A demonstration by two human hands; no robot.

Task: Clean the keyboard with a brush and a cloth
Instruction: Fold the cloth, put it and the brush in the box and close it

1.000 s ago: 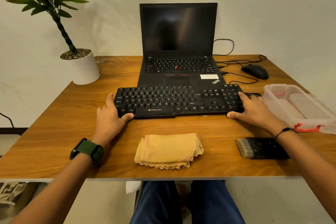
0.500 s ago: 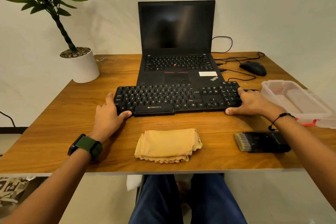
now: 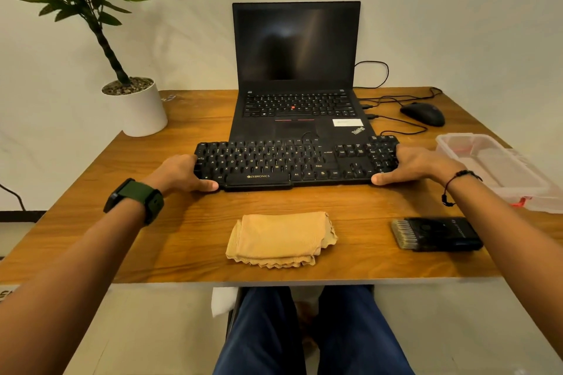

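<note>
A black keyboard (image 3: 292, 161) lies across the middle of the wooden table (image 3: 170, 234), its far edge resting on the laptop's palm rest. My left hand (image 3: 179, 175) grips its left end, thumb at the front edge. My right hand (image 3: 411, 164) grips its right end the same way. A folded tan cloth (image 3: 280, 239) lies near the table's front edge, below the keyboard. A black brush (image 3: 435, 234) with pale bristles pointing left lies at the front right, partly under my right forearm.
An open black laptop (image 3: 295, 70) stands behind the keyboard. A black mouse (image 3: 423, 113) with cables lies at the back right. A clear plastic box (image 3: 493, 170) with a red latch sits at the right edge. A white potted plant (image 3: 137, 106) stands back left.
Both hands have closed further around the keyboard's ends. The view has shifted slightly; the keyboard looks a little raised at the front. Cloth and brush have not moved.
</note>
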